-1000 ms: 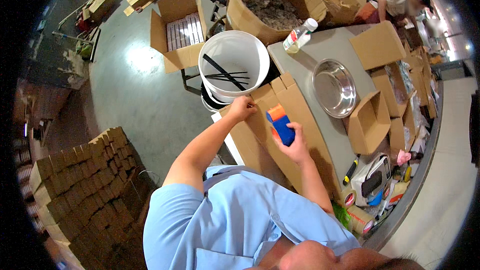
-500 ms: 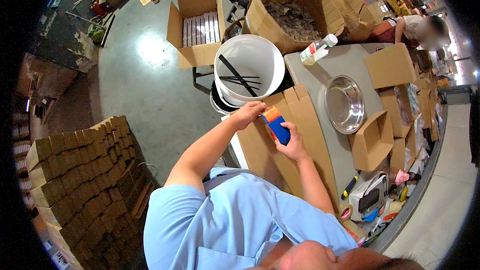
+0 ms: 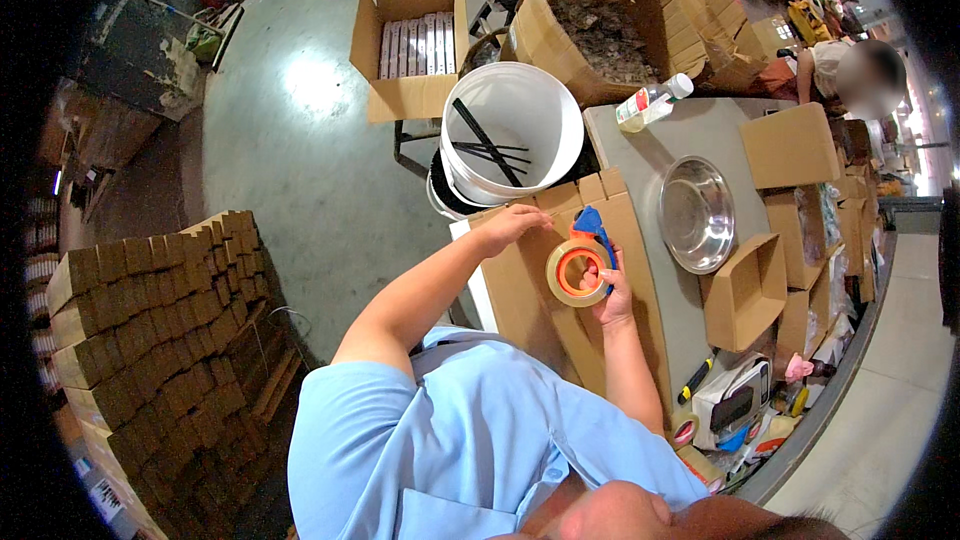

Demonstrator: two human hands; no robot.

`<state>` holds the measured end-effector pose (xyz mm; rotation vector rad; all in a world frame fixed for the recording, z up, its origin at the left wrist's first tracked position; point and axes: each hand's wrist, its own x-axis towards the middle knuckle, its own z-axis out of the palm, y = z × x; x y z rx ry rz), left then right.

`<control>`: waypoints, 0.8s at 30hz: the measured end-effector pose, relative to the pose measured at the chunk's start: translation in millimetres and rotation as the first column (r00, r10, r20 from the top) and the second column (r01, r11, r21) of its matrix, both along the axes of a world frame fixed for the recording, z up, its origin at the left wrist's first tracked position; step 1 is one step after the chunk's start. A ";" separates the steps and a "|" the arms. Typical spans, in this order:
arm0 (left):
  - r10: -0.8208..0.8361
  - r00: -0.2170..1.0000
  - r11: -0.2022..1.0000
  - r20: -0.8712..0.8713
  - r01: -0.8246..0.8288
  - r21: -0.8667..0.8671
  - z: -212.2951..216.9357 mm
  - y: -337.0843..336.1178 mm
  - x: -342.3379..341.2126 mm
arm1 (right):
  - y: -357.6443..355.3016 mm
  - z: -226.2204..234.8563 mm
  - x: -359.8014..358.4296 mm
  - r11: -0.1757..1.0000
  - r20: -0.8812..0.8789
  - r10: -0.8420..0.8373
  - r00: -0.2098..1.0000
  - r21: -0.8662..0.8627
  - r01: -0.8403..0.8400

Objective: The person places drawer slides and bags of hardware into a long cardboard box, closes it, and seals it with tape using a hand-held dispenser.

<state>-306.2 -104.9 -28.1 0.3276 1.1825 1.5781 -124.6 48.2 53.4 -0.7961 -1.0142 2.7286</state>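
A flat brown cardboard box [image 3: 545, 290] lies on the grey table in front of me. My left hand [image 3: 512, 226] presses down on its far flap, fingers spread. My right hand [image 3: 608, 290] grips a tape dispenser [image 3: 580, 260] with a blue and orange handle and a roll of tan tape, held over the box's middle seam. Just beyond the box stands a white bucket [image 3: 512, 132] with black strips inside.
A steel bowl [image 3: 697, 214], small open cartons [image 3: 745, 292] and a plastic bottle [image 3: 652, 102] sit on the table. Large cardboard boxes [image 3: 590, 25] stand on the floor beyond; stacked folded cartons [image 3: 150, 330] are at my left. Another person [image 3: 850, 65] works at far right.
My right hand has turned the tape dispenser so the roll now faces up. My left hand stays on the box flap. The view has shifted slightly.
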 end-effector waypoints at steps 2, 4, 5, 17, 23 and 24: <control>-0.037 0.999 0.999 -0.019 0.037 -0.023 15.7 0.4 1.1 | -1.3 1.9 -0.6 1.000 0.015 -0.017 1.000 0.015 0.017; -0.066 0.997 0.997 -0.029 0.065 -0.045 35.2 1.1 2.4 | -4.0 6.1 -4.1 0.993 0.032 0.004 0.999 0.117 -0.008; -0.090 0.995 0.994 -0.043 0.087 -0.068 40.5 1.6 4.1 | -3.7 3.7 -3.1 0.993 0.032 0.005 0.999 0.117 -0.009; -0.098 0.636 0.993 -0.766 0.013 -0.117 14.6 6.3 16.0 | 7.3 13.1 -3.1 0.921 0.172 0.111 0.979 0.353 -0.167; -0.158 0.527 0.983 -0.835 0.007 -0.181 21.3 -0.6 8.8 | 32.3 26.9 0.2 0.979 0.245 0.205 0.948 -0.052 -0.199; -0.039 0.625 0.985 -0.779 -0.108 -0.136 15.8 -0.9 6.8 | 31.7 33.9 -0.7 0.979 0.207 0.192 0.959 -0.104 -0.173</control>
